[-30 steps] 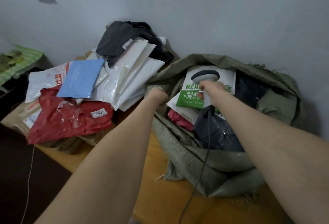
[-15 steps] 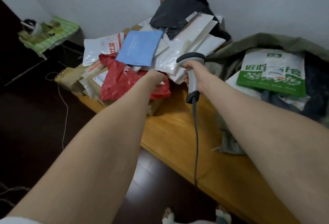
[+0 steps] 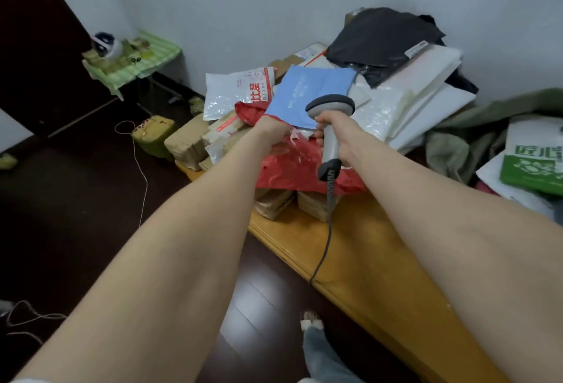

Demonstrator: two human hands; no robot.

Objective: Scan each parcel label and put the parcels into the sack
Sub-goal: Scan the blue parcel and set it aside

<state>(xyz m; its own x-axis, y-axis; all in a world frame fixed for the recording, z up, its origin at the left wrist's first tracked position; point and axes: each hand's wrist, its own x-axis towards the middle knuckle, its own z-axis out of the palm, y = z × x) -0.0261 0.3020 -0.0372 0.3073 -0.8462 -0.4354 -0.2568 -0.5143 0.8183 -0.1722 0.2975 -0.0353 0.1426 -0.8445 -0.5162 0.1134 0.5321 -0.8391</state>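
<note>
Tabletop [image 3: 359,248] front edge runs just below the red parcel [image 3: 292,172]. A hard tug could drag the brown packets [image 3: 274,203] under it off onto the floor. Sack [image 3: 457,145] gapes right of the red parcel, with bare wood between for carrying. Scanner [image 3: 330,108] cable [image 3: 326,230] hangs over the edge and may snag. Right hand [image 3: 335,123] fingers wrap the scanner handle. Left hand [image 3: 272,126] is at the red parcel's top, fingers hidden, so I can't tell the grip.

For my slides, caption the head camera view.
Right hand grips the corded scanner, left hand at the red parcel on the pile.
</note>
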